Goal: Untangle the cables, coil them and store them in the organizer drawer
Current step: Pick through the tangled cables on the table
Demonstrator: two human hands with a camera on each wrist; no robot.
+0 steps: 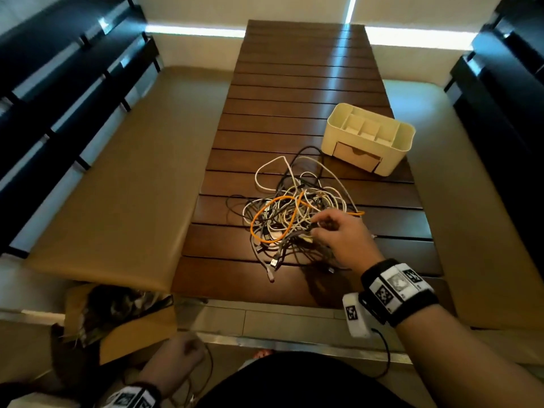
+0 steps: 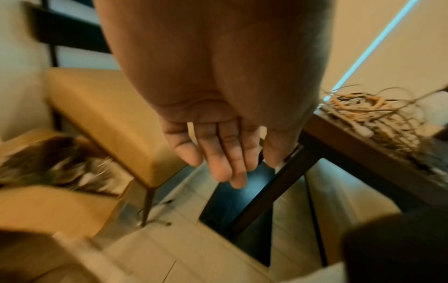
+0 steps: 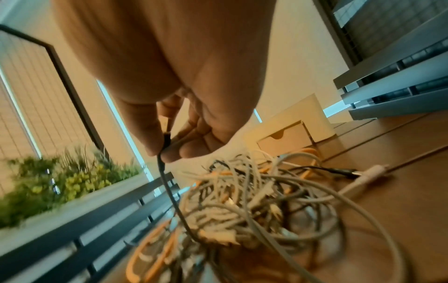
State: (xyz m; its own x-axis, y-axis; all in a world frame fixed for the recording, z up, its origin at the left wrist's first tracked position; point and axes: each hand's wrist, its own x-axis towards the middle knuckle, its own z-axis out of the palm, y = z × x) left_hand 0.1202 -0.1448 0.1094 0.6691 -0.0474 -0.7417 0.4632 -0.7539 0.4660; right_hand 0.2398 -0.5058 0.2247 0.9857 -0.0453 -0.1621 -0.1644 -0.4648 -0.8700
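Observation:
A tangled pile of cables (image 1: 294, 213), white, grey, black and one orange cable (image 1: 275, 201), lies on the slatted wooden table (image 1: 294, 92). My right hand (image 1: 338, 231) reaches into the pile's right side. In the right wrist view its thumb and fingers (image 3: 169, 141) pinch the plug end of a dark grey cable (image 3: 169, 193) that runs down into the pile (image 3: 242, 210). The cream organizer (image 1: 368, 136) stands behind the pile at the right, its small drawer (image 1: 356, 156) closed. My left hand (image 1: 179, 354) hangs low beside my lap, fingers (image 2: 225, 153) relaxed and holding nothing.
A tan padded bench (image 1: 117, 184) runs along the table's left side and another (image 1: 471, 201) along the right. A cardboard box (image 1: 117, 316) with dark contents sits on the floor at the near left. Dark slatted rails stand behind both benches.

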